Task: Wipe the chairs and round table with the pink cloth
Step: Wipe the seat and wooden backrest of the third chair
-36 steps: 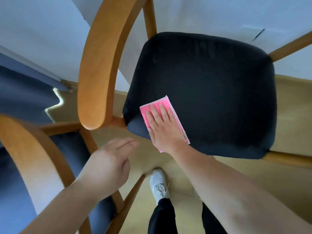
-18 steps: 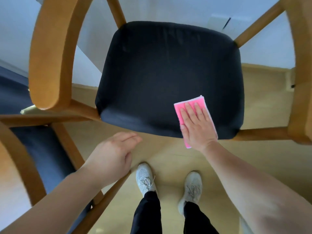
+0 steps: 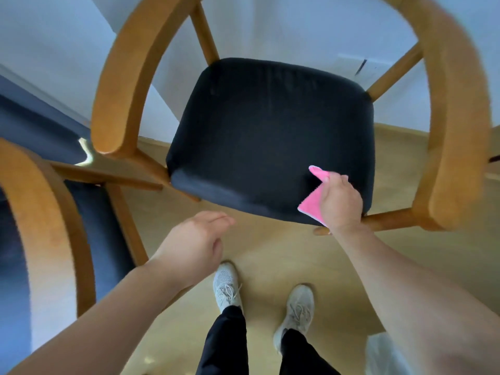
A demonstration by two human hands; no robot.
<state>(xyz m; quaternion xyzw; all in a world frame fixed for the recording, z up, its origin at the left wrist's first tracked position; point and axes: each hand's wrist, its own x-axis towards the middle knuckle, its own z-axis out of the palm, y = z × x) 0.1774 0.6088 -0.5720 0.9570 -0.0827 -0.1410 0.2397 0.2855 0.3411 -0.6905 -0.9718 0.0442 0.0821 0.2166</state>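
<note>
One view only, head cam. Landmark: black seat cushion of the wooden chair.

Hidden / unclear: chair back cut off at the top edge; right armrest motion-blurred. Second chair left of the cushion is only partly in frame, seat mostly behind its own curved rail. Most of the pink cloth is behind the right hand; only a top corner and a lower triangle show. Pale object at bottom right, cropped by the arm, can't identify.

Hands: right hand at the cushion's front-right corner, back of hand to camera, fingers curled and pinched on the cloth, which is bunched and peeled up off the fabric. Lower cloth edge hangs over the cushion's front edge. Left hand hangs in front of the cushion's front-left edge, above the floor, touching nothing, fingers loosely curled and apart, empty. White shoes below the cushion's front.

Versus 0.5 s ago: cloth was flat under a flat palm at about the same corner; now it's gathered and lifted. Left hand barely moved. Camera tilted up, more armrest visible both sides.
</note>
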